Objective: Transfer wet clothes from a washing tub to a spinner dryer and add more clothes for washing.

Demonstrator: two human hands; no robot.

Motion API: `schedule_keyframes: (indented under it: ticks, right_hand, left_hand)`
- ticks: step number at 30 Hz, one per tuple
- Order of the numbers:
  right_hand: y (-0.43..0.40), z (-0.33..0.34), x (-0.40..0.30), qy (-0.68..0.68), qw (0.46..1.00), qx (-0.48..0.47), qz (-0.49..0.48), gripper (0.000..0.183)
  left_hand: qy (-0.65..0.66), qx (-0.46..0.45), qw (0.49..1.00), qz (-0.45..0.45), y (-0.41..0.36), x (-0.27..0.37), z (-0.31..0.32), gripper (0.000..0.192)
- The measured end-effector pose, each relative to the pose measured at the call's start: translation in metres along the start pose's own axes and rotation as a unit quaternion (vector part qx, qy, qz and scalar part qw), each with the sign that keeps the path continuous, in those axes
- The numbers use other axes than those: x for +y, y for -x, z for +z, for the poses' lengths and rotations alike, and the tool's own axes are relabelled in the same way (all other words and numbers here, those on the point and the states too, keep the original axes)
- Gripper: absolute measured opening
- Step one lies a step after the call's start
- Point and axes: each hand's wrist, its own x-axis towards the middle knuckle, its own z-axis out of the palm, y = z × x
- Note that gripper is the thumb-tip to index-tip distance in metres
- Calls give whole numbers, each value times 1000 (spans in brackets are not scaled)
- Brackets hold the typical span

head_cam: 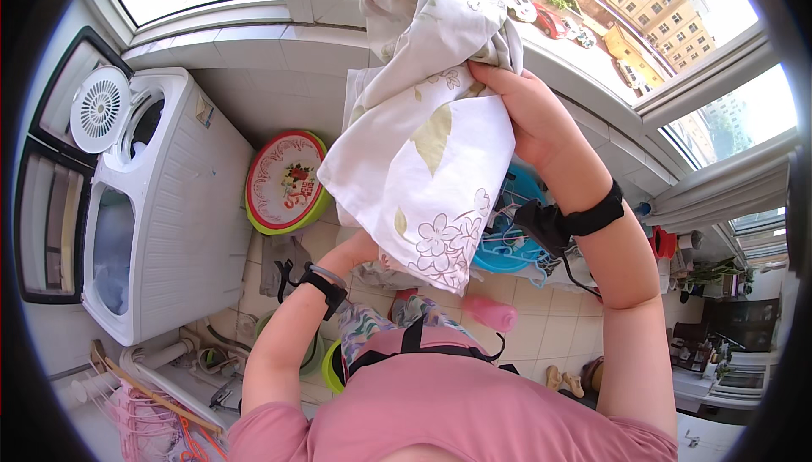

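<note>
A white cloth (406, 164) printed with flowers and leaves hangs bunched in front of me, close to the window. My right hand (514, 104) grips its upper right part, where the fabric is gathered in folds. The cloth's lower corner, with outlined blossoms, drapes freely below. My left hand (366, 248) reaches up under the lower left side of the cloth. Most of that hand is hidden, so its fingers cannot be made out. Behind the cloth, to the right, a blue basin (507, 259) holds several clothes hangers.
A twin-tub washing machine (184, 208) stands at the left with its lids raised. Patterned red-rimmed basins (285, 177) lean beside it. A pink bottle (491, 313) lies on the tiled floor. Pink hangers (136, 421) are at lower left, and the window sill (247, 40) runs ahead.
</note>
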Motion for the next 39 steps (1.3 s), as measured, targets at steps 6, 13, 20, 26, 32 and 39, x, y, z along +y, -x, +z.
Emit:
schedule_keyframes:
  ticks: [6, 13, 20, 26, 32, 39]
  right_hand:
    - [-19, 89, -37, -56, 992, -109, 10, 28]
    - [-34, 170, -79, -38, 935, -344, 76, 21]
    - [-9, 311, -82, 24, 913, -406, 22, 23]
    - [-11, 440, -49, 23, 849, -528, 28, 24]
    - [0, 593, 43, 38, 868, -496, 2, 31]
    - [-39, 617, 140, 227, 762, -607, 27, 66]
  left_hand:
    - [-126, 67, 982, 126, -28, -37, -15, 60]
    - [-44, 178, 934, 306, 51, 11, 10, 50]
    - [3, 323, 859, 396, 73, 1, -63, 38]
    - [256, 273, 839, 395, 119, 13, -92, 30]
    - [313, 342, 771, 436, 172, 5, -150, 37]
    - [404, 421, 709, 396, 284, 47, -210, 46]
